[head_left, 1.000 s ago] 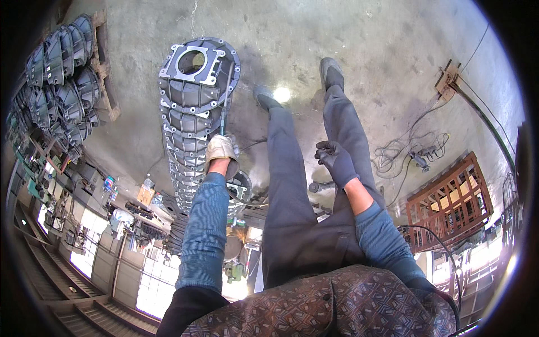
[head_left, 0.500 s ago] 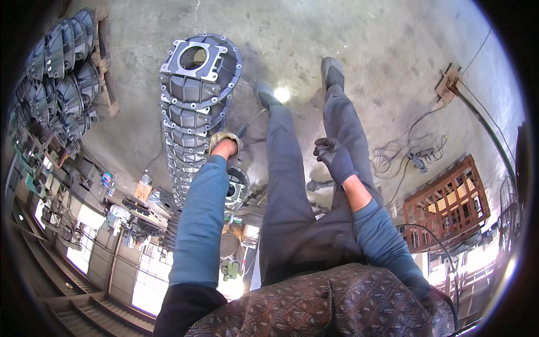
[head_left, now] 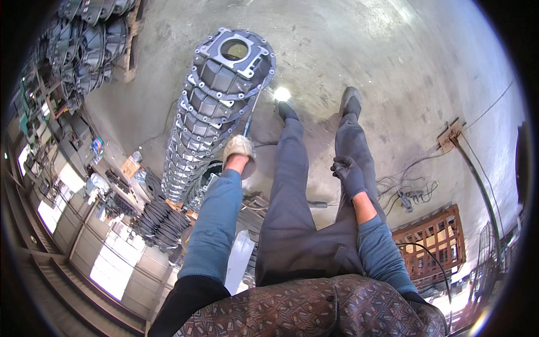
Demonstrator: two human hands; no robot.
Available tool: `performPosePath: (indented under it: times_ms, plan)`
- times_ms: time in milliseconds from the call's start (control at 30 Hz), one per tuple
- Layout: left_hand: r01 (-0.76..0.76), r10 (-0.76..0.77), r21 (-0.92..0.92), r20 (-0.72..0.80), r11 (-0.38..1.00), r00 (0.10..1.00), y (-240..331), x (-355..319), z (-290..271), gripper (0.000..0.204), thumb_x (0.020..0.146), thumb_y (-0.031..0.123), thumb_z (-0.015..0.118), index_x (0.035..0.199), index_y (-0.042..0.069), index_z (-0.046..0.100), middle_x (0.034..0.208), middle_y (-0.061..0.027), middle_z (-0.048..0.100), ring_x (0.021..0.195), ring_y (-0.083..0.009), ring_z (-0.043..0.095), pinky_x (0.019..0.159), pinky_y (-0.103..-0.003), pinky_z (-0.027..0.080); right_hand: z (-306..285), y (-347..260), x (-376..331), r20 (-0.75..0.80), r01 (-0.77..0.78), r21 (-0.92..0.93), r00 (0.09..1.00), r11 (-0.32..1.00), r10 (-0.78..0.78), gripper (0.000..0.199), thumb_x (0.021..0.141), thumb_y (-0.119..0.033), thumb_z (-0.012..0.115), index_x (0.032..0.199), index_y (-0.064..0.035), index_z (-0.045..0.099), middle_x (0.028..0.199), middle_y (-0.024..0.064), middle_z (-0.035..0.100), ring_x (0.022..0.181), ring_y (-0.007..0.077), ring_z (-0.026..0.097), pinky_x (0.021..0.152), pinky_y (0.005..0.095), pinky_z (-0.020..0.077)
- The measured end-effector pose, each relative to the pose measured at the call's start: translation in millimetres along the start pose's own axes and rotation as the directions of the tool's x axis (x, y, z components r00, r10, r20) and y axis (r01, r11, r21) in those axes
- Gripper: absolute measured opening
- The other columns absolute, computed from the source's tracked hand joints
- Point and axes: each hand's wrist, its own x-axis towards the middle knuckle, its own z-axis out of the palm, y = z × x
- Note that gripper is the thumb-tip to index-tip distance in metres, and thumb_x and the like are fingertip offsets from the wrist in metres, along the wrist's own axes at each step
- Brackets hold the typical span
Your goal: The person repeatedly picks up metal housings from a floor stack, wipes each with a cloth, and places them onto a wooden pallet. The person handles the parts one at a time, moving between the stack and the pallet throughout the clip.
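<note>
The left hand (head_left: 238, 149), in a tan glove, is gripping a slim tool (head_left: 251, 115) beside the stacked gearbox housings (head_left: 216, 95). The right hand (head_left: 348, 173), in a dark glove, is resting loosely curled on the right thigh, holding nothing.

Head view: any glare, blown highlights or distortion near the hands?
Head view: a small blown-out glare spot on the concrete floor beside the dark shoe. Windows at lower left are overexposed. Fisheye bends the stack of grey cast housings and blackens the rim. The left hand on the thin rod and the right hand on the thigh look sharp and evenly lit.
</note>
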Motion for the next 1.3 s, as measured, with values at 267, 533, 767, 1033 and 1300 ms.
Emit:
performPosePath:
  times_ms: [267,533,767,1033,1300]
  plan:
    - [0.445,-0.271,-0.851,0.375,0.279,0.886,-76,-107,-7,0.020,0.094,0.019,0.057,0.091,0.005,0.071,0.073,-0.0073,0.070,0.064,-0.0176,0.069,0.054,-0.034,0.053,12,-22,7,-0.050,0.038,-0.167,0.998,0.985,-0.047,0.028,0.092,-0.006,0.063,0.119,0.0029,0.059,0.098,0.0109,0.068,0.085,0.0170,0.068,0.071,0.0294,0.0567]
    - [0.252,-0.265,-0.965,0.261,-0.067,0.928,-135,-46,-20,0.012,0.097,0.013,0.054,0.099,0.004,0.062,0.067,-0.0028,0.057,0.051,-0.0133,0.054,0.043,-0.027,0.042,86,-46,9,-0.009,0.121,-0.252,0.992,0.960,-0.128,0.027,0.090,-0.006,0.066,0.116,0.0009,0.062,0.096,0.0088,0.069,0.083,0.0148,0.067,0.071,0.0277,0.0559]
    - [0.379,-0.143,-0.864,0.443,-0.331,0.885,-157,-76,51,0.018,0.101,0.025,0.048,0.099,0.013,0.062,0.080,-0.0009,0.063,0.057,-0.0133,0.057,0.045,-0.027,0.045,149,-60,4,0.013,0.121,-0.346,0.992,0.930,-0.124,0.025,0.090,-0.004,0.066,0.114,0.0009,0.063,0.094,0.0083,0.071,0.084,0.0134,0.067,0.072,0.0268,0.0552]
    - [0.322,-0.031,-0.829,0.377,-0.457,0.926,-191,-50,7,0.010,0.097,0.016,0.055,0.103,0.013,0.063,0.078,-0.0008,0.063,0.055,-0.0133,0.058,0.045,-0.027,0.047,196,-88,6,0.050,0.120,-0.420,0.993,0.900,-0.109,0.024,0.092,-0.007,0.065,0.114,0.0011,0.063,0.095,0.0071,0.070,0.082,0.0125,0.066,0.070,0.0261,0.0542]
    - [0.212,-0.097,-0.920,0.190,0.329,0.977,-224,17,-82,0.023,0.095,0.019,0.055,0.087,0.006,0.072,0.071,-0.0099,0.067,0.054,-0.0229,0.063,0.046,-0.038,0.049,236,-130,26,0.130,0.182,-0.452,0.982,0.873,-0.138,0.027,0.093,-0.012,0.069,0.116,-0.0008,0.063,0.090,0.0048,0.069,0.076,0.0082,0.060,0.067,0.0237,0.0496]
